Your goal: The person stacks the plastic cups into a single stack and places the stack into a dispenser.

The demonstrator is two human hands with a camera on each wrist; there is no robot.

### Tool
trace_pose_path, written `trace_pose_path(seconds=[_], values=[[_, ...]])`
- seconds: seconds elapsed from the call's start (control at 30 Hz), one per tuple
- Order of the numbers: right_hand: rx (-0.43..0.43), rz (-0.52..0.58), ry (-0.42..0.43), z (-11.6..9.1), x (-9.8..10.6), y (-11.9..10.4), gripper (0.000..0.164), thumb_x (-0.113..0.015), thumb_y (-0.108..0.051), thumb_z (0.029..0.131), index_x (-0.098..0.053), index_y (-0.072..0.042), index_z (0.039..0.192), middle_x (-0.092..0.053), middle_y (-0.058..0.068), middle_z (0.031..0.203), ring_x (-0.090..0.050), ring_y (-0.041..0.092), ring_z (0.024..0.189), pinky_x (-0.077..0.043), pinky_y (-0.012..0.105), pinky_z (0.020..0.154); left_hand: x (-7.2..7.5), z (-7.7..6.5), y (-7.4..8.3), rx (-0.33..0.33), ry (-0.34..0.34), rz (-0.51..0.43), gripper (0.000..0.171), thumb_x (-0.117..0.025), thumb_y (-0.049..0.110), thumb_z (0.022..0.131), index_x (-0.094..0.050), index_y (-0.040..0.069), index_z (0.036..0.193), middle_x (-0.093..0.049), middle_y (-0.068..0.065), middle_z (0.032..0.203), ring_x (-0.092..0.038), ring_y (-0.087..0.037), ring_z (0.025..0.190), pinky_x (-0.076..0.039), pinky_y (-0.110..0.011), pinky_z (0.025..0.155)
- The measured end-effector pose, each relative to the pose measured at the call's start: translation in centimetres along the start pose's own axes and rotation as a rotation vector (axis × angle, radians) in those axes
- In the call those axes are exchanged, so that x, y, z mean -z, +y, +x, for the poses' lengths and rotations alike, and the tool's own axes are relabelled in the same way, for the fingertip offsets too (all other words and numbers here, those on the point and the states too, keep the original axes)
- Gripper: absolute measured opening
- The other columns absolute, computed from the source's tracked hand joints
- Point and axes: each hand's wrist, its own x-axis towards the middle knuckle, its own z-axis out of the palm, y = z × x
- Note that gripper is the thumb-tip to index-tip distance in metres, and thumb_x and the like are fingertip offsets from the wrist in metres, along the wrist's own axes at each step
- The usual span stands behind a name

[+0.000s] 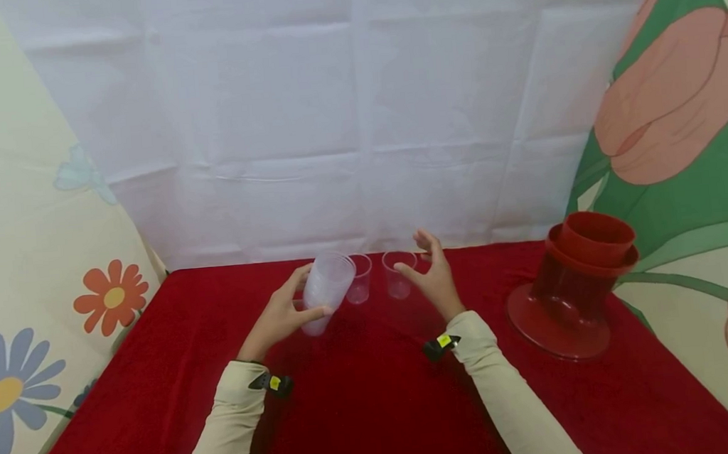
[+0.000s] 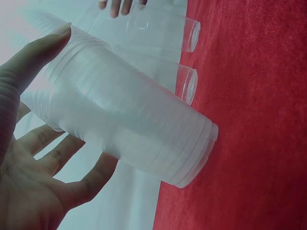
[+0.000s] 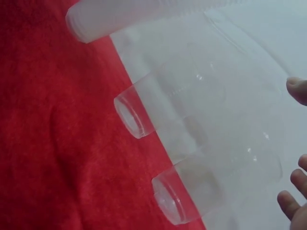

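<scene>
My left hand (image 1: 276, 321) grips a nested stack of clear plastic cups (image 1: 327, 287), tilted with the rims up and to the right. In the left wrist view, the thumb lies over the rim end of the stack (image 2: 124, 115) and the fingers curl beneath it. Two single clear cups stand upright side by side near the back of the table: a left cup (image 1: 359, 286) and a right cup (image 1: 399, 285). My right hand (image 1: 435, 282) is beside the right cup, thumb and fingers spread apart with nothing between them. The right wrist view shows its fingers (image 3: 298, 184) apart from the cups.
A red cloth (image 1: 366, 412) covers the table. On the right stands a glossy red flanged object (image 1: 568, 289) with a cylindrical top. A white sheet (image 1: 355, 113) hangs directly behind the table, with flower-patterned cloths (image 1: 663, 111) at both sides.
</scene>
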Motion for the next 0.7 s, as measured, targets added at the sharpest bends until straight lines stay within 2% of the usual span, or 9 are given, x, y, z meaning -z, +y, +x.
trace_pose_path(seconds=[0.13, 0.33, 0.7], values=[[-0.022, -0.009, -0.010, -0.1, 0.0, 0.3, 0.077, -0.074, -0.002, 0.088, -0.029, 0.005, 0.151, -0.040, 0.026, 0.149, -0.036, 0.042, 0.137, -0.032, 0.060, 0.110, 0.1, -0.1, 0.4, -0.007, 0.002, -0.005, 0.078, -0.080, 0.008, 0.084, -0.037, 0.003, 0.149, -0.051, -0.024, 0.138, -0.054, -0.041, 0.120, -0.054, -0.056, 0.090], [-0.019, -0.010, -0.006, -0.1, 0.1, 0.6, 0.079, -0.075, -0.004, 0.087, -0.029, 0.007, 0.150, -0.038, 0.033, 0.148, -0.035, 0.048, 0.136, -0.030, 0.064, 0.109, 0.0, -0.1, 0.3, 0.007, 0.000, -0.010, 0.079, -0.080, 0.009, 0.083, -0.037, 0.004, 0.149, -0.051, -0.023, 0.138, -0.053, -0.041, 0.120, -0.055, -0.055, 0.088], [-0.049, 0.003, -0.006, -0.3, -0.2, 1.1, 0.077, -0.075, -0.003, 0.087, -0.030, 0.008, 0.149, -0.041, 0.031, 0.146, -0.038, 0.047, 0.134, -0.033, 0.062, 0.109, 0.0, -0.1, 0.0, 0.002, -0.003, -0.017, 0.080, -0.080, 0.008, 0.083, -0.037, 0.004, 0.149, -0.051, -0.022, 0.138, -0.053, -0.041, 0.120, -0.054, -0.056, 0.089]])
